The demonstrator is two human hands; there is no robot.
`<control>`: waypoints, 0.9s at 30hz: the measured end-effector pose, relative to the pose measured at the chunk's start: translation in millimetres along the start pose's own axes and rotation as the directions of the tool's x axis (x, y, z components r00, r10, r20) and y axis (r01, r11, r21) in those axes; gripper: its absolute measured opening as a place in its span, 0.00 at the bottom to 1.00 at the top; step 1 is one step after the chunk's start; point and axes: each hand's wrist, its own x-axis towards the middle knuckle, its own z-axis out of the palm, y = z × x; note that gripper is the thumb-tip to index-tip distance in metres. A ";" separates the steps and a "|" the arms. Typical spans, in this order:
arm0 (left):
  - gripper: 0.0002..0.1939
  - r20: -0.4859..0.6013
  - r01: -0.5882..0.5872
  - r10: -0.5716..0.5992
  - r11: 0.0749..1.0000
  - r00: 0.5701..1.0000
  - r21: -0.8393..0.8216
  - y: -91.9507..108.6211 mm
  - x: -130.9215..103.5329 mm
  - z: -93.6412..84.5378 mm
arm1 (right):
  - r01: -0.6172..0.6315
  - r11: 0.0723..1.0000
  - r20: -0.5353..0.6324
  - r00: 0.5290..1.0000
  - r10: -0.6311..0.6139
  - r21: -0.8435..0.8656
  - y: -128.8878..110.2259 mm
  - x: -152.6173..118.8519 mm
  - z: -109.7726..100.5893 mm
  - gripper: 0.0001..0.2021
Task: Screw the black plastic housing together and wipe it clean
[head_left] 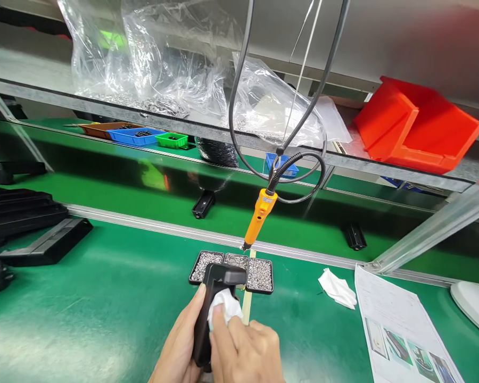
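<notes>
My left hand [180, 340] is wrapped around a black plastic housing [201, 319], held tilted above the green bench. With my right hand [247, 348] I press a white cloth [225, 306] against the face of that housing; the fingers are closed on the cloth. The lower part of the housing is partly hidden behind my right hand. Just beyond it lie black trays of small metal screws [259, 275], partly covered by the housing. A yellow electric screwdriver [261, 215] hangs over these trays from a cable.
Black plastic parts [43, 242] are piled at the left. To the right lie another white cloth [338, 288] and a printed sheet [395, 330]. A shelf [207, 126] crosses above, carrying clear plastic bags [155, 64] and a red bin [415, 127]. A metal post [435, 223] stands at right.
</notes>
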 end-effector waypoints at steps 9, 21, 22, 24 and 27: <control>0.16 -0.022 -0.036 0.037 0.999 0.999 0.035 9.6 4.7 -3.4 | -0.434 0.805 0.289 0.896 0.338 0.404 41.7 11.7 -63.7 0.11; 0.27 0.549 -0.584 0.200 0.228 0.811 0.779 18.2 -9.0 -15.4 | -0.423 0.735 0.163 0.799 0.578 -0.530 151.2 -121.0 -47.7 0.18; 0.27 0.600 -0.620 0.161 0.136 0.783 0.773 17.2 -9.9 -16.8 | -0.435 0.736 0.171 0.791 0.588 -0.518 152.7 -126.0 -43.1 0.20; 0.26 0.678 -0.681 0.091 0.003 0.729 0.732 15.4 -12.2 -17.3 | -0.463 0.738 0.187 0.771 0.609 -0.491 154.3 -131.8 -35.9 0.21; 0.27 0.764 -0.760 -0.020 -0.131 0.644 0.637 12.6 -15.0 -13.9 | -0.493 0.748 0.212 0.754 0.622 -0.445 154.9 -134.6 -31.3 0.22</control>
